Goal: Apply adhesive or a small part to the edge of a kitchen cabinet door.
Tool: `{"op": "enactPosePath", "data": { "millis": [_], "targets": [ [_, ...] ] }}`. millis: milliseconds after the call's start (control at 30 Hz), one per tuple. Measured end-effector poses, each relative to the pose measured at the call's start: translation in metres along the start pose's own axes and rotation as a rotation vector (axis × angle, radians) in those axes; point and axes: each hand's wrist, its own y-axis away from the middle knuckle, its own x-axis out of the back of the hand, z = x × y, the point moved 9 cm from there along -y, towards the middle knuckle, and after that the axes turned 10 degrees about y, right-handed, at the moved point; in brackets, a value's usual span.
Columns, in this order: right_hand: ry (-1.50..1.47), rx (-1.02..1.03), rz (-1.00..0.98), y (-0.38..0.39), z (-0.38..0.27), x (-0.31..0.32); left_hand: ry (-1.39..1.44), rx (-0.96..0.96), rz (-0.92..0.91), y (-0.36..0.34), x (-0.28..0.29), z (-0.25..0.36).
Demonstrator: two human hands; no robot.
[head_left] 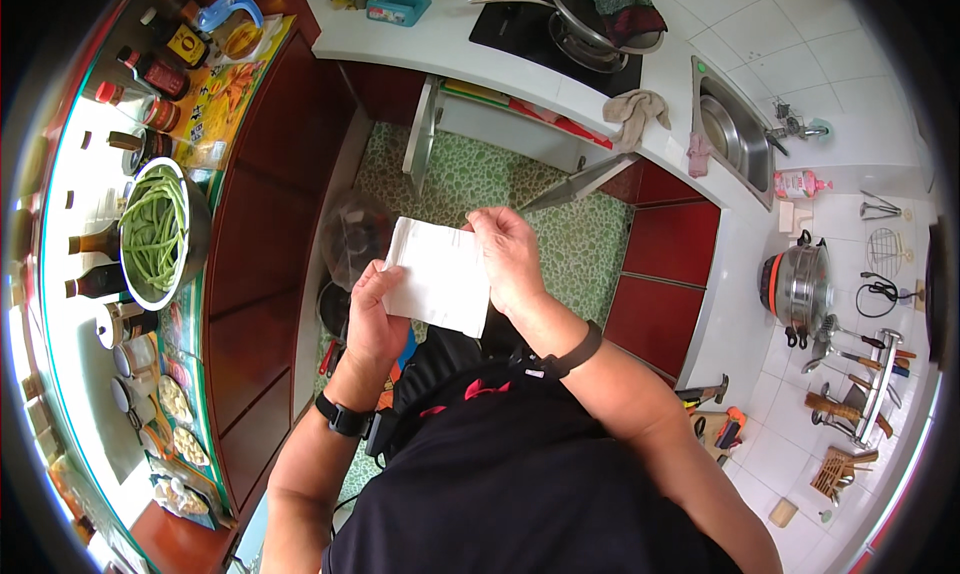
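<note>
A flat, white, nearly square packet or folded paper [437,279] is held up between my two hands in front of my body. My left hand [377,309] grips its left edge, thumb on top and the other fingers mostly hidden beneath. At its upper right corner, my right hand [507,257] is closed on the edge with thumb and fingers pinched. Faint creases run along the side edges of the white piece. Whether it is a sealed packet or plain folded paper, I cannot tell. Both wrists wear dark bands.
Ahead, a cabinet door [421,137] stands open below the counter [400,46]. A pan [590,19] sits on the black cooktop, left of the sink [722,124]. Along the left shelf are bottles and a bowl [203,219] of green beans. Utensils [870,384] hang at right.
</note>
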Motion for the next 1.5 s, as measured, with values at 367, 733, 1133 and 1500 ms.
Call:
{"op": "enactPosePath", "data": {
  "millis": [367, 733, 1133, 1500],
  "targets": [
    [0.210, 0.084, 0.088, 0.000, 0.007, 0.014, 0.360, 0.092, -0.028, 0.001, -0.010, -0.014],
    [0.315, 0.111, 0.076, 0.014, -0.017, 0.000, 0.420, 0.148, -0.066, -0.016, -0.023, -0.042],
    [0.297, -0.018, -0.012, 0.017, -0.012, -0.002, 0.273, 0.185, 0.185, -0.004, -0.026, -0.041],
    [0.261, -0.092, 0.000, 0.004, -0.013, 0.012, 0.368, 0.165, 0.155, -0.009, -0.024, -0.033]
  ]
}}
